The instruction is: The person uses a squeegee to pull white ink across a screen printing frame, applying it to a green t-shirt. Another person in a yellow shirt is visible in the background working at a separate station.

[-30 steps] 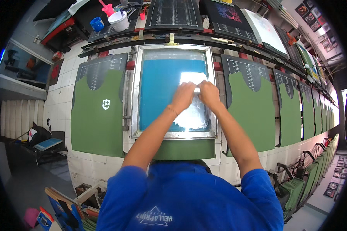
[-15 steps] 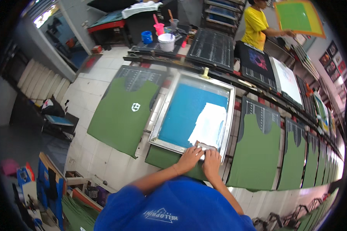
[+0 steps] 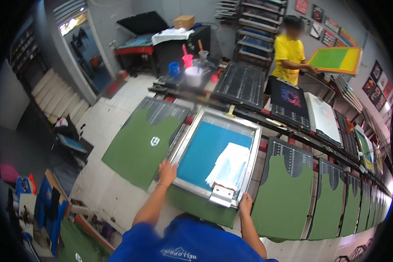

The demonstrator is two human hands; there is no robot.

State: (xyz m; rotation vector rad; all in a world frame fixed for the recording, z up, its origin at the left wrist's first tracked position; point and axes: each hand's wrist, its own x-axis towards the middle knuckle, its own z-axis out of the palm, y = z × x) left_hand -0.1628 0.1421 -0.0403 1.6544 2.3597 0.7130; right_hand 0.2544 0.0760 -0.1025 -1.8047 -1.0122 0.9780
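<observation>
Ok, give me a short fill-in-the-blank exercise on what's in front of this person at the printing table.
1. Both hands grip the near corners of the metal-framed ____, left hand and right hand.
2. The mesh inside the frame is coloured ____.
3. The shirt left of the frame is ____.
4. The squeegee rests at the frame's ____ edge.

Missing words: screen; blue; green; near

white tiled floor point(image 3: 111, 109), grey wall point(image 3: 39, 26), doorway point(image 3: 85, 52)

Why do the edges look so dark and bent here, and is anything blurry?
Head view: fisheye lens, so a black rim rings it and the row of green shirts curves; the doorway glares bright; the left hand and right hand on the screen frame look sharp.
</observation>
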